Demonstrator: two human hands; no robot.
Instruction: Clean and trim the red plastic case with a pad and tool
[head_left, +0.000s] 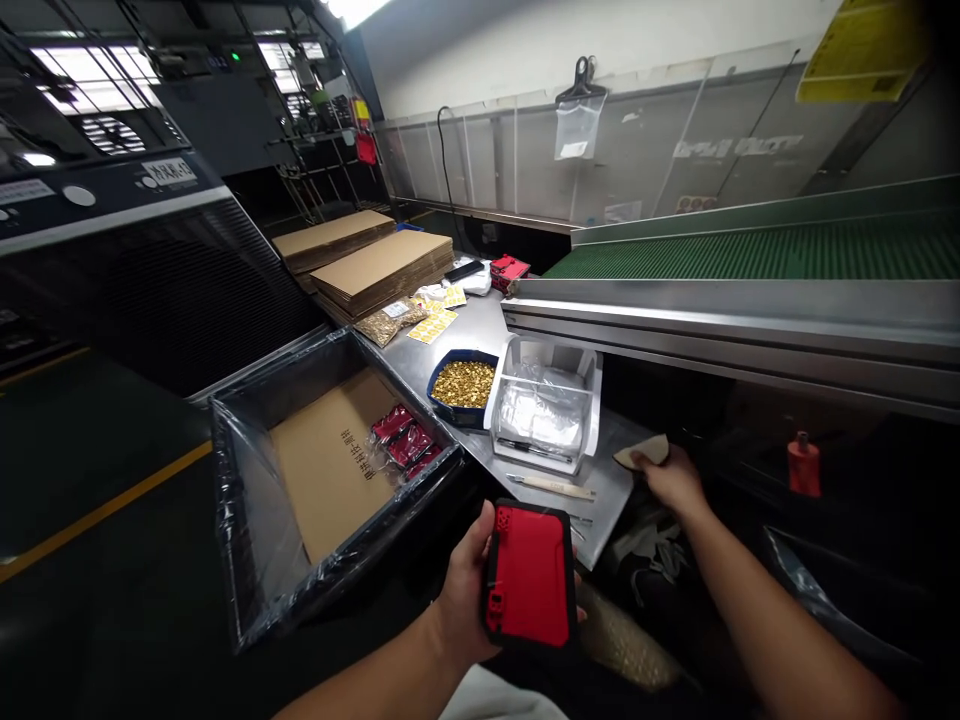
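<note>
Red-and-black case [534, 580] was low in the middle of the view, just short of the metal table [480, 325], so I'll start there and then go left to right.

Far left you had a dark crate [247, 545] lined with clear plastic, probably so nothing got scuffed on the walls. A cardboard sheet [300, 470] lay inside it, maybe as a flat layer, with red wrapped pieces [405, 440] grouped at the end nearest the table, which I'd guess made for a short reach.

Next came the blue tray [459, 414] of gold-coloured bits [465, 382]; its raised rim likely stopped the loose stuff from wandering.

Your left hand [461, 590] was wrapped around the case from beneath, thumb on the near-left edge and fingertips peeking out on the right, which seemed to leave its red face clear and turned up to you.

Beyond it, the white bin [536, 460] corralled a pile of clear bags [544, 415], and a thin pale-handled tool [555, 488] lay in front.

Far right, your right hand [675, 482] was pinching a tan pad [645, 453] by its edge, thumb on top, over the table's corner.
</note>
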